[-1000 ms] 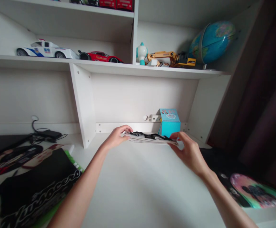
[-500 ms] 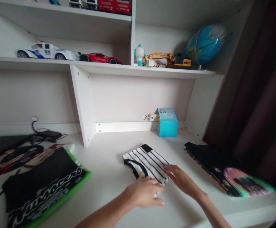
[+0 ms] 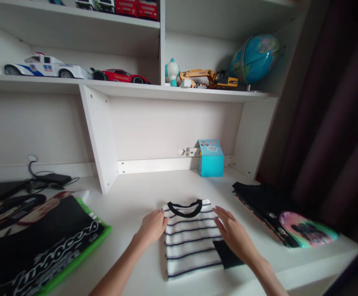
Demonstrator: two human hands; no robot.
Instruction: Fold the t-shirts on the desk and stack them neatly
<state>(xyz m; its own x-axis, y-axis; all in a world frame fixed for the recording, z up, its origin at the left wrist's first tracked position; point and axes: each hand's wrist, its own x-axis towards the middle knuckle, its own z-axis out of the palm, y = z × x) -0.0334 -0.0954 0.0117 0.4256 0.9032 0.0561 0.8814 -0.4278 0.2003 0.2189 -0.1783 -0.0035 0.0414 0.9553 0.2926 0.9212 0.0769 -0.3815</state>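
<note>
A white T-shirt with black stripes [image 3: 191,242] lies folded on the desk, its black collar toward the back. A black patch [image 3: 226,253] shows at its lower right. My left hand [image 3: 152,226] is closed at the shirt's left shoulder edge, fingertips and thumb on the cloth. Over the right side is my right hand [image 3: 233,230], fingers stretched out and apart, touching the right shoulder edge; its palm and wrist hide part of that side.
Folded dark clothes [image 3: 277,213] lie at the right. At the left is a black and green garment [image 3: 46,242], with a cable and black adapter [image 3: 54,178] behind. A blue desk calendar [image 3: 212,164] stands at the back. Toy cars [image 3: 122,76] and a globe [image 3: 254,59] sit on shelves above.
The striped T-shirt has been turned over and spread, its collar now facing up at the back. My left hand moved left to its edge. The view shifted slightly right.
</note>
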